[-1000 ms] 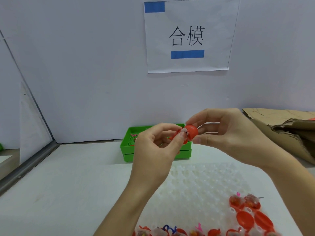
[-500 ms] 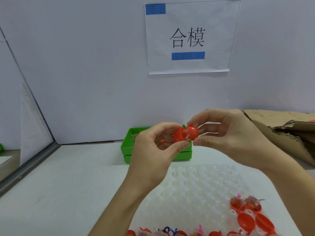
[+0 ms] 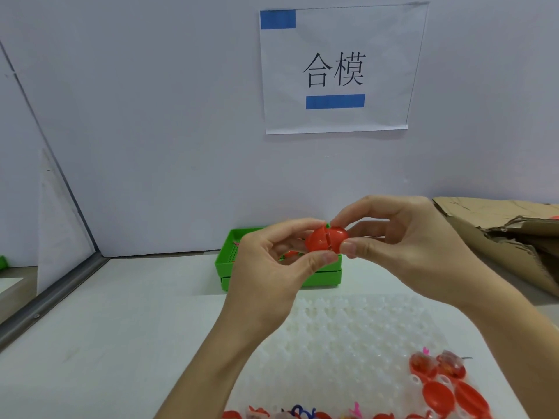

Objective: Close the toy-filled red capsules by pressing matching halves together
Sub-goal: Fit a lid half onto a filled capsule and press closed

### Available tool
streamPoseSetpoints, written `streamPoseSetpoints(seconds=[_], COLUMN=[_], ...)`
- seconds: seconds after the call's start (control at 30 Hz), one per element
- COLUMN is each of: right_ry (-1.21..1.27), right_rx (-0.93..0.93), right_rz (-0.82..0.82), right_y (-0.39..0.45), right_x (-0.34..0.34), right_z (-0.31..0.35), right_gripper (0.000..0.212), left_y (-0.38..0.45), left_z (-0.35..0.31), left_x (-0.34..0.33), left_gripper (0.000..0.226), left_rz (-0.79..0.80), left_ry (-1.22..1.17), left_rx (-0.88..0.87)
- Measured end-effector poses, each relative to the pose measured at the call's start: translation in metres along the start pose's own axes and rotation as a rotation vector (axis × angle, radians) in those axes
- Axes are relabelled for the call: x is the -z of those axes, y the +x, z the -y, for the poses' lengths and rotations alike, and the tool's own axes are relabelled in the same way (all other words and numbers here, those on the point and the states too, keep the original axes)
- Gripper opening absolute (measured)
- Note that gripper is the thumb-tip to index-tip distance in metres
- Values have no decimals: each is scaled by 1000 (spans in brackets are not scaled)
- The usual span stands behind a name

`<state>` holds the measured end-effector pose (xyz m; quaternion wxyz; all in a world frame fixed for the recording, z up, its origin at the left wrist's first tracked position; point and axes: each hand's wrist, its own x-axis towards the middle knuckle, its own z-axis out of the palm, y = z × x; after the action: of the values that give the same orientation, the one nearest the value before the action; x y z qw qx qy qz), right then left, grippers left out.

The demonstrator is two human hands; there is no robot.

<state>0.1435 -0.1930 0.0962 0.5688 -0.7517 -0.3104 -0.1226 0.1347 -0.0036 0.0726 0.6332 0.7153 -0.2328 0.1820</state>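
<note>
1 head view only, looking forward and slightly down from close above the hands [image 3: 332,261] (wide-angle), facing the wall [image 3: 151,116] across the table [image 3: 121,328].

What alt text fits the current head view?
Both hands, left hand and right hand, pinch a red capsule whose halves meet at a visible seam, above a clear dimpled tray holding open capsule halves, with a green basket behind.

Wall sign [image 3: 335,71], torn cardboard [image 3: 499,234] at right, white table [image 3: 121,328].
</note>
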Motion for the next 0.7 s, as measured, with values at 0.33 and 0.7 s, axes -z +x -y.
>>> streamPoseSetpoints(seconds=[0.33,0.7], right_ry=[-29,23], right_rx=[12,23], right_rz=[-70,-74], right_y=[2,2], right_x=[-7,-9], right_z=[-3,-3], right_gripper=[23,20], left_y=[0,1], left_z=[0,0], left_x=[-1,0], left_gripper=[35,35], left_rz=[4,1], left_ry=[0,-18], left_rx=[23,-13])
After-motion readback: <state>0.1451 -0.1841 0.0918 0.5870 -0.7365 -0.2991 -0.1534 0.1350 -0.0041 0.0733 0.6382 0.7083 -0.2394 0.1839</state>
